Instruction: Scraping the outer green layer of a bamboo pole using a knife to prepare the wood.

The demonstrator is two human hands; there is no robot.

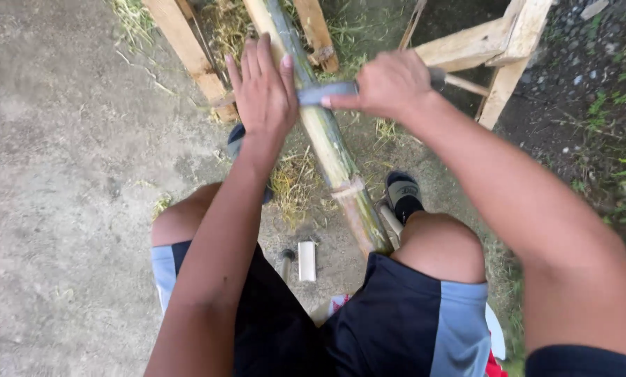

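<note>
the bamboo pole (327, 139) runs from between the knees up and away, its far end resting in a wooden stand (466, 49). it looks stiff, smooth-skinned and likely slippery, with a raised node (348, 187) lower down that would give the surest hold. a blade (327, 92) lies flat across the pole. the left hand (262, 87) is spread open, palm and fingers pressed on the pole and the blade's back. the right hand (391, 84) is closed round the blade's handle. shavings (292, 181) lie on the concrete (61, 174) below.
</note>
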